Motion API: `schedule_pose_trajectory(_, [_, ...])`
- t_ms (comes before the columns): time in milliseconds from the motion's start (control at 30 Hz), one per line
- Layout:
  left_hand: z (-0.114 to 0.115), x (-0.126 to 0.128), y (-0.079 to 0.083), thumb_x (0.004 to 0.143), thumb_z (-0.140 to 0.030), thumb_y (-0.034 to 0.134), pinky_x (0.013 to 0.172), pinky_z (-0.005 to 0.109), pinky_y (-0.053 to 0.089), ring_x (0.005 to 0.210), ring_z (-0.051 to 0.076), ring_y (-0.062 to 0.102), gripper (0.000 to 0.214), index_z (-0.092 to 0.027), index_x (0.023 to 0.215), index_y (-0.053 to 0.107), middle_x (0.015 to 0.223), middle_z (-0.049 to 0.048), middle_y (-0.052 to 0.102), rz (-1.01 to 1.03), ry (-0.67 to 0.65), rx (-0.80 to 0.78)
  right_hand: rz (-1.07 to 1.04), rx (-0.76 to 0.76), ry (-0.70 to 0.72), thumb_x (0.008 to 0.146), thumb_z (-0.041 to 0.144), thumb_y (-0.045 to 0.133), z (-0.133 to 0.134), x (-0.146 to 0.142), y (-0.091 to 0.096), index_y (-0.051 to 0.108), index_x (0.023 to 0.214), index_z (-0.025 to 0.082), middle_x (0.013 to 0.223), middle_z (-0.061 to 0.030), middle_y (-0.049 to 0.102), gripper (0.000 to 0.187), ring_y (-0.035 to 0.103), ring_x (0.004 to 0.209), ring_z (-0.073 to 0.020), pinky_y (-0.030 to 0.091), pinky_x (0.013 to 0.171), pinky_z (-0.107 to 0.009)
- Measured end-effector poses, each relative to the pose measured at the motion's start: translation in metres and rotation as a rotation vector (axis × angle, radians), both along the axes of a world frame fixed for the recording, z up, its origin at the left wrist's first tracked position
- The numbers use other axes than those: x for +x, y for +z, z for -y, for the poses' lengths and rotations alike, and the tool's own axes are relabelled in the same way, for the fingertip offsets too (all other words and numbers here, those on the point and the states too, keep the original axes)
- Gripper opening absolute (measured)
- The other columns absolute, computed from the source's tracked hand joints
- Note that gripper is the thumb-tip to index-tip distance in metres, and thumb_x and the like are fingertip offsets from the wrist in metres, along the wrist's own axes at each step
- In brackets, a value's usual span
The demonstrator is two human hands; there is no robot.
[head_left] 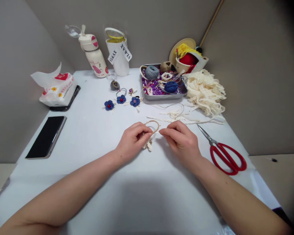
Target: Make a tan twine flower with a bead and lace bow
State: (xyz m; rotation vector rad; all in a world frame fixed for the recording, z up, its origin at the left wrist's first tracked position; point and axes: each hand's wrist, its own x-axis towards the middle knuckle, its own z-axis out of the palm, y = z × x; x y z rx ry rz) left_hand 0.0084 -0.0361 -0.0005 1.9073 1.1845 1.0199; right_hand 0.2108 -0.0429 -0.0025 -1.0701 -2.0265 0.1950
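A small beige cord ring with a bit of cream lace hanging below it sits between my hands at the middle of the white table. My left hand is closed, pinching the ring and lace from the left. My right hand is closed too, its fingertips pinched at the ring's right side on a thin cream thread. Both hands rest on the tabletop.
Red-handled scissors lie right of my right hand. Behind are lace strips, a lace heap, a metal tray of yarn balls and beads, three blue fabric flowers, a bottle, a white cup, tissues, two phones.
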Motion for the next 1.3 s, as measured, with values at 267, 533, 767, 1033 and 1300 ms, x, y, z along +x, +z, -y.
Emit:
schedule_pose_trajectory(267, [-0.002,-0.0023,0.0042,0.089,-0.023,0.059,0.067,0.026,0.046,0.074,0.014,0.06,0.012,-0.018,0.086,0.069,0.084,0.0046,0.066,0.064,-0.09,-0.11,-0.146,-0.131,0.074,0.09,0.011,0.056,-0.0033,0.001,0.0028,0.071,0.089,0.022,0.08,-0.0029,0.06,0.019,0.058,0.072,-0.0141,0.047,0.063,-0.028])
schedule_pose_trajectory(533, [-0.0034,-0.0042,0.0069,0.09,-0.024,0.059,0.068,0.026,0.048,0.075,0.014,0.061,0.013,-0.017,0.086,0.069,0.086,0.0062,0.066,0.082,-0.153,-0.154,-0.214,-0.225,0.137,0.088,0.012,0.058,-0.0066,0.0023,0.0008,0.072,0.088,0.023,0.081,-0.0024,0.062,0.018,0.06,0.073,-0.0142,0.049,0.065,-0.028])
schedule_pose_trajectory(767, [-0.0039,-0.0038,0.0033,0.088,-0.022,0.061,0.066,0.025,0.048,0.073,0.013,0.061,0.011,-0.017,0.084,0.071,0.082,0.0053,0.066,0.117,-0.169,-0.153,-0.244,-0.256,0.161,0.088,0.014,0.061,-0.0018,-0.002,0.0028,0.07,0.084,0.022,0.079,-0.0021,0.063,0.013,0.06,0.073,-0.0138,0.048,0.065,-0.028])
schedule_pose_trajectory(1033, [-0.0024,-0.0028,0.0074,0.085,-0.02,0.065,0.066,0.025,0.048,0.071,0.013,0.062,0.008,-0.018,0.082,0.072,0.08,0.0046,0.068,0.119,-0.18,-0.13,-0.455,-0.623,0.103,0.077,0.021,0.073,0.0013,-0.0072,0.0032,0.057,0.082,0.02,0.074,0.0025,0.06,0.017,0.058,0.067,-0.013,0.047,0.062,-0.026])
schedule_pose_trajectory(1300, [-0.0068,-0.0019,0.0022,0.083,-0.018,0.067,0.073,0.029,0.047,0.075,0.014,0.06,0.006,-0.02,0.083,0.073,0.075,0.0025,0.069,0.007,-0.11,0.176,-0.089,0.0,0.15,0.088,0.019,0.064,0.0006,-0.0047,0.0055,0.067,0.101,0.023,0.094,-0.006,0.065,0.014,0.059,0.091,-0.0201,0.044,0.083,-0.039])
